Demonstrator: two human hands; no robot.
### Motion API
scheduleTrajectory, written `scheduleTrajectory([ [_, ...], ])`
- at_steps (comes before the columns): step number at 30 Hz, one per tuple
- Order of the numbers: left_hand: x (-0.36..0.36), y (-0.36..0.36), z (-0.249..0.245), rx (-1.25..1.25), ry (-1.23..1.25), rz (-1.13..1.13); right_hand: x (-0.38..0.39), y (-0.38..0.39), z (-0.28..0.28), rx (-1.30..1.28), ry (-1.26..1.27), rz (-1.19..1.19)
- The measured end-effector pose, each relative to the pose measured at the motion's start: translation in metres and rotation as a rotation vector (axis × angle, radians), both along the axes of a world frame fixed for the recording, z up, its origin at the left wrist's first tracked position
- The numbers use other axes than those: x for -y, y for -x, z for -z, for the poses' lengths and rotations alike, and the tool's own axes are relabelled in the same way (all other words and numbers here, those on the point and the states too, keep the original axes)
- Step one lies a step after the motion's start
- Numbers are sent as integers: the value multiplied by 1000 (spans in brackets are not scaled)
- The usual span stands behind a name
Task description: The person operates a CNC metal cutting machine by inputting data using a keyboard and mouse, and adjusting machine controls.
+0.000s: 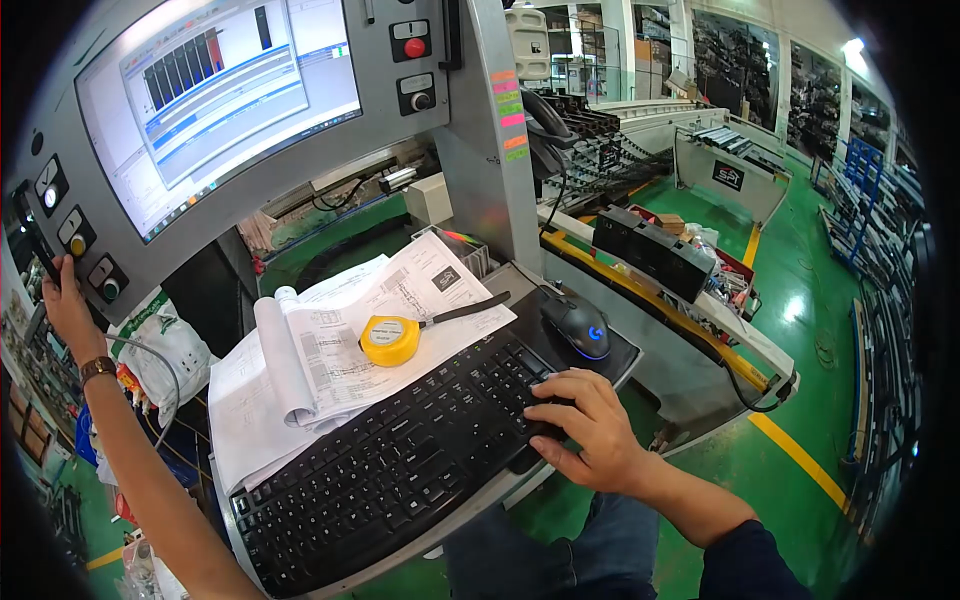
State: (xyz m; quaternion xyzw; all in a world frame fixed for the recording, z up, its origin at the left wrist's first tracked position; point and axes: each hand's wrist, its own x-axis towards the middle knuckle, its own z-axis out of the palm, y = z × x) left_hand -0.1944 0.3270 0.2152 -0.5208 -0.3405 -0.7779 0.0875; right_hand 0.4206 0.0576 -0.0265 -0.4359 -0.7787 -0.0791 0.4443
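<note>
My right hand [590,425] rests at the right end of a black keyboard [390,465], its fingers spread over the number pad. A black mouse [577,325] with a glowing blue logo sits just beyond it. On the left, my left hand [70,305] has its fingers curled round a dark handle [38,235] at the edge of a grey control panel [410,150]. Printed drawings [350,375], partly rolled over, lie behind the keyboard. On them are a yellow tape measure [390,341] and a dark, slim tool [466,312], possibly a knife.
A lit screen [220,100] fills the panel, with a red button [414,47] and other knobs beside it. To the right runs a machine frame with a yellow rail [650,290]. A white bag [165,355] hangs at left. The floor [740,490] is green.
</note>
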Motion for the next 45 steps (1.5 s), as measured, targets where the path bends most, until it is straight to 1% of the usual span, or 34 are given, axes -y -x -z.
scheduleTrajectory([
  [6,4,-6,1,4,6,-49,1,-1,-1,-6,16,1],
  [12,5,-10,1,17,-15,-25,-1,-3,2,-38,13,-16],
  [15,11,-20,1,20,-22,-58,-1,-3,3,-50,7,-16],
  [27,11,-20,1,35,-17,-10,-1,0,2,-49,-3,-2],
  [31,11,-17,1,31,17,-44,-1,0,2,-49,-2,1],
  [33,8,-9,1,12,39,-62,-2,0,1,-41,16,2],
  [37,17,-25,2,26,36,-68,-3,3,-3,-24,62,17],
  [45,9,-14,2,7,-3,-21,-12,8,-23,122,71,44],
])
